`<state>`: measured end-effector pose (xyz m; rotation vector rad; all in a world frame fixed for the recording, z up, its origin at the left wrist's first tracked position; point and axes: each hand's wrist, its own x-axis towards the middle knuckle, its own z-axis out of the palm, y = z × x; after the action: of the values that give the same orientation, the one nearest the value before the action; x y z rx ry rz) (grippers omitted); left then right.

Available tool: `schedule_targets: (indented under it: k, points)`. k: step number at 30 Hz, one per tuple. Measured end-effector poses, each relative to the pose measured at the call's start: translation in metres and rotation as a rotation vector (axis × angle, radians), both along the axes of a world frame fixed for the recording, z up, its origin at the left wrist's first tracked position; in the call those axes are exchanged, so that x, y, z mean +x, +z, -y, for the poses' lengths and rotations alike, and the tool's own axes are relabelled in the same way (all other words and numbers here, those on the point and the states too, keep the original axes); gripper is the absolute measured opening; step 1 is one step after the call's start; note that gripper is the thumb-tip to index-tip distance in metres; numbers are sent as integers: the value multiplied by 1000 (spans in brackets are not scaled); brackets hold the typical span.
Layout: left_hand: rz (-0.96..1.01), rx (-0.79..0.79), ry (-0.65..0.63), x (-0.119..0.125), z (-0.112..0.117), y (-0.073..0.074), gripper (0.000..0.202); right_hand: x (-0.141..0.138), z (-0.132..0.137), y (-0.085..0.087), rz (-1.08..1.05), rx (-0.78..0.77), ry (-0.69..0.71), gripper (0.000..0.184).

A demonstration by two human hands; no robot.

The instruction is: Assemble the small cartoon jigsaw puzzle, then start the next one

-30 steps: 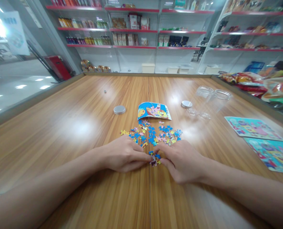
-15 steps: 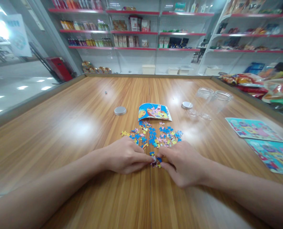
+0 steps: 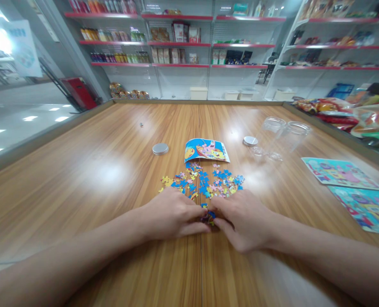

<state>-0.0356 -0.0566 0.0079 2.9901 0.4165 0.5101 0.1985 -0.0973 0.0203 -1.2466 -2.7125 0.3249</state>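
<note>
My left hand point(image 3: 173, 215) and my right hand point(image 3: 242, 219) meet at the middle of the wooden table point(image 3: 96, 170), fingertips pinched together on a small cluster of joined puzzle pieces point(image 3: 209, 216). The cluster is mostly hidden between the fingers. Just beyond the hands lies a scatter of loose blue, yellow and pink puzzle pieces point(image 3: 205, 181). Behind the scatter rests a curled cartoon picture card point(image 3: 206, 150).
A metal lid point(image 3: 160, 149) lies left of the card, another lid point(image 3: 250, 140) to its right. Two clear jars point(image 3: 285, 132) lie on their sides at the right. Two printed puzzle sheets point(image 3: 352, 187) sit near the right edge. Snack bags and store shelves stand beyond.
Both hands have closed in tighter on the joined pieces, which now show less between the fingers. The view has shifted slightly; the loose pieces have not moved.
</note>
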Motion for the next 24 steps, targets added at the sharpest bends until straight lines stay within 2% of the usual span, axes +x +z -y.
schedule_targets:
  k: [7, 14, 18, 21, 24]
  points:
    - [-38, -26, 68, 3, 4, 1, 24, 2, -7, -1, 47, 52, -25, 9]
    - [-87, -19, -49, 1, 6, 4, 25, 2, -11, -7, 86, 204, -132, 12]
    - [-90, -11, -64, 1, 7, 3, 25, 4, -11, -11, -10, 309, -152, 15]
    - [-61, 6, -88, 0, 6, 1, 25, 6, -9, -13, -152, 337, -45, 18]
    - [-21, 23, -120, 0, 5, -1, 24, 5, -6, -15, -211, 250, 148, 20]
